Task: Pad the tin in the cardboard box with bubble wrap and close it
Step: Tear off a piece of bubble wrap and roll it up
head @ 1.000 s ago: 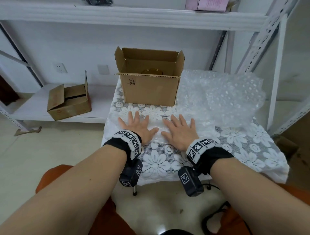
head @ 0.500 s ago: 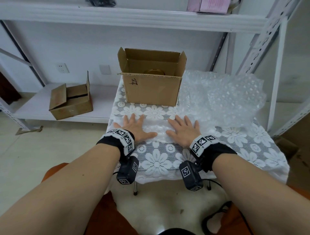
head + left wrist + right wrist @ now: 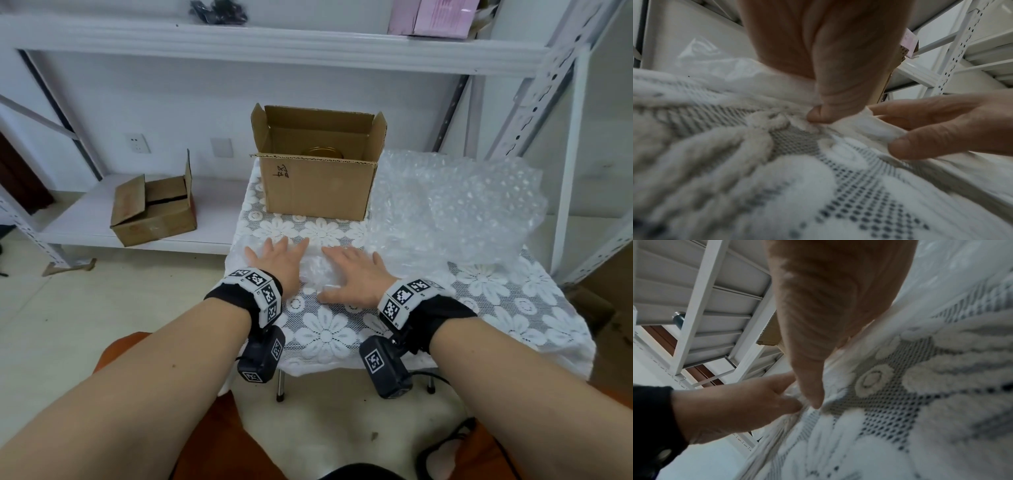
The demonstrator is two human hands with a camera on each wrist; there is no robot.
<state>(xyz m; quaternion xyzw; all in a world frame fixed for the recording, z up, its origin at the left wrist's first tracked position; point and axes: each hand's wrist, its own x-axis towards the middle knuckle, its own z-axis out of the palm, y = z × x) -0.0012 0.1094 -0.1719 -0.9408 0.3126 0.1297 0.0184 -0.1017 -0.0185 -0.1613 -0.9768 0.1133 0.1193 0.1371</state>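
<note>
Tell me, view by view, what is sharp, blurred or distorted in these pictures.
Head view: evenly lit and mostly sharp; wide-angle bends the shelf frame; the bubble wrap glints, the tin barely shows inside the cardboard box. Left wrist view: the lace tablecloth up close is blurred, the left hand is shaded. Right wrist view: soft too, the right hand dim.

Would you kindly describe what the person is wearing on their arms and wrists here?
Both forearms are bare, with no sleeves. The left hand and right hand each have a black fabric wristband topped by a white band of black-and-white square markers. A black camera block bearing similar markers hangs under each wrist, with a thin black cable at the right one.
</note>
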